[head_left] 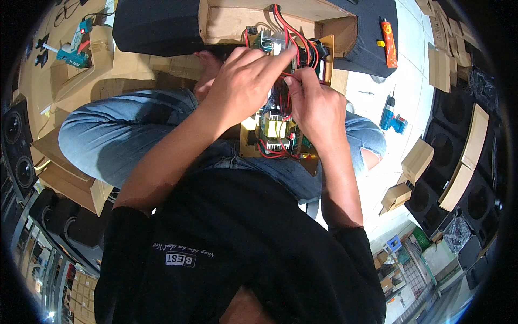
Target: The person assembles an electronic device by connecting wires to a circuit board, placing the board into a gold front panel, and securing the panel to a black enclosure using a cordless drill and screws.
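One circuit assembly lies beneath our right hand, which pinches one red wire, and our left hand, whose hold we cannot tell. One drill lies right of the assembly.

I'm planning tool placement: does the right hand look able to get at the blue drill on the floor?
Probably yes: the blue drill lies uncovered on the tiles beside the right knee. The right hand is at the red wires, though, so it would likely have to leave them first.
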A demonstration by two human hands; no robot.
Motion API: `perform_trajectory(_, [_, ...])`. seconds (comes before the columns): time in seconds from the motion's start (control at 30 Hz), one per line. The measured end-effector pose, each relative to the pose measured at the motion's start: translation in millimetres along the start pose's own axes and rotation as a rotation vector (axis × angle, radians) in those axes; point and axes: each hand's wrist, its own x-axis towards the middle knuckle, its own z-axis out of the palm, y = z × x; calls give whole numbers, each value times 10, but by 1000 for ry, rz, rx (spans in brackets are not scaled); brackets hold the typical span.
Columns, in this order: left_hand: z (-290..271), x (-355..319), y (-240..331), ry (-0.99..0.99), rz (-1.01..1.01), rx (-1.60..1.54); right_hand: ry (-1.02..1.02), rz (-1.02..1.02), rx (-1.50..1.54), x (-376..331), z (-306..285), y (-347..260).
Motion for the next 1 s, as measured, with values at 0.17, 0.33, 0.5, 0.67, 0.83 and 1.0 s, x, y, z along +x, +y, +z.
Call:
perform_trajectory(0.17, [46, 53, -60, -177, -8, 150, 82, -148, 44, -111, -52, 134])
perform_trajectory(0.33, [41, 24, -71, -201, -3, 128, -38, -322, 13, -290, -217, 168])
perform_trajectory(0.5, [-67, -25, -57, -288, 3, 104, -268, -340, -137, -533, -296, 126])
perform_trajectory(0.67, [-92, -105, 85, -314, -73, 137, -314, -349, -111, -537, -488, 202])
perform_trajectory(0.83, [51, -340, 16, -214, -226, 57, -493, -480, -59, -451, -639, 604])
perform_trajectory(1.0, [131, -408, -49, -116, -259, -24, -600, -702, -209, -113, -723, 730])
